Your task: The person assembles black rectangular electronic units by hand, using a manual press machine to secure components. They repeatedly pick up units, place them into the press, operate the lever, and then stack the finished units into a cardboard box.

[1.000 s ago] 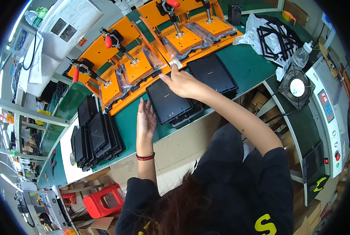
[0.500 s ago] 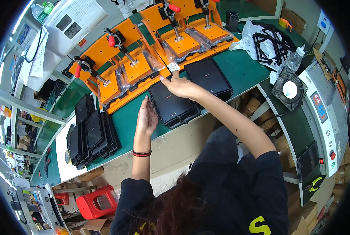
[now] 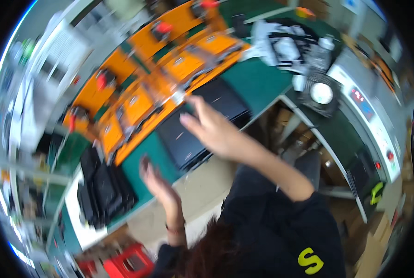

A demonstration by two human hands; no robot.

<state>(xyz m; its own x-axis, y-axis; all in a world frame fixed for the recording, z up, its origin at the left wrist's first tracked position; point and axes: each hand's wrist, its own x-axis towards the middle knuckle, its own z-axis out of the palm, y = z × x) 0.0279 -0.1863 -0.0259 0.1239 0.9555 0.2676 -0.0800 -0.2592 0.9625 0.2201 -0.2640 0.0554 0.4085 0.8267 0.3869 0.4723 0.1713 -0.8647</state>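
right hand [image 3: 215, 132] over black case [image 3: 179, 142], left hand [image 3: 159, 182] near

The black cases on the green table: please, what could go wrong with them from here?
1. The middle case lies close to the table's front edge; a bump from the right hand, which is over it, might push it off.
2. The stack at left is also near that edge, so a knock from the left hand could perhaps make cases slide.
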